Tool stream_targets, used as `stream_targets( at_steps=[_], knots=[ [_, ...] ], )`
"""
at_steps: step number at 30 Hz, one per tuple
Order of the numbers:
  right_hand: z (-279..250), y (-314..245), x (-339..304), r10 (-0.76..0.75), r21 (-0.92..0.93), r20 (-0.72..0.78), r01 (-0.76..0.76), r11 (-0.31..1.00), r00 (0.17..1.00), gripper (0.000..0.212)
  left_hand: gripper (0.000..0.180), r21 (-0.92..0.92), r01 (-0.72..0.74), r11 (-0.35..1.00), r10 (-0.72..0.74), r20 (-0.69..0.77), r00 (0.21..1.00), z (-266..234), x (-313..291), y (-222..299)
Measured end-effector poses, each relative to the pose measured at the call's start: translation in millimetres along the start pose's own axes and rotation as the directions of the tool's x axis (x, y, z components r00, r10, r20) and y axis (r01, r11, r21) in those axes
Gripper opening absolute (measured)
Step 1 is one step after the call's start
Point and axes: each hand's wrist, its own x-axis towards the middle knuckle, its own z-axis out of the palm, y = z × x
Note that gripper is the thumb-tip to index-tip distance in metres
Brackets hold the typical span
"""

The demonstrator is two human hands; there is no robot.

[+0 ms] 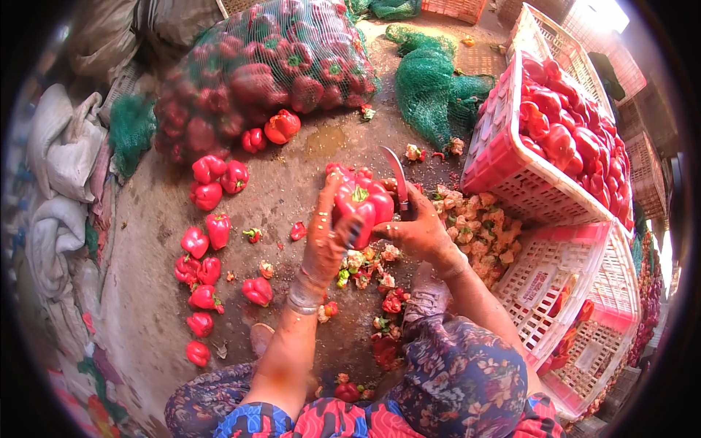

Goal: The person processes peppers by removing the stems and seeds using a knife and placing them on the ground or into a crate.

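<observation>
Big net sack (255, 73) up top, bulging with red peppers (299, 58)! Crate (540, 191) at right, heaped with more. Pile of cut cores (478, 237) just beside crate. Now hands: left hand (320, 237), fingers curled around red pepper (371, 201), held mid-view, stem end showing; right hand (427, 232), fingers closed on curved knife (400, 182), blade pointing up beside pepper. Smallest: pale seeds (322, 214) dotting left hand.

Red peppers (257, 291) on stained floor (150, 292)
</observation>
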Motion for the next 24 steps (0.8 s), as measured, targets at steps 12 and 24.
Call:
stream_targets(
  at_steps=[12, 24],
  knots=[
    [-6.0, -8.1, 4.6, 0.098, 0.093, -0.144, -0.085, 0.992, 0.985, 0.044, 0.036, -0.566, 0.285, 0.773, -0.367, -0.032, 0.930, 2.8, -9.7, -11.3],
    [-32.3, -54.7, -50.1, -0.389, 0.304, -0.417, 0.530, 0.792, 0.821, 0.045, 0.034, -0.965, 0.260, 0.017, -0.589, 0.201, 0.783, -24.9, -6.0, -81.8]
  ],
)
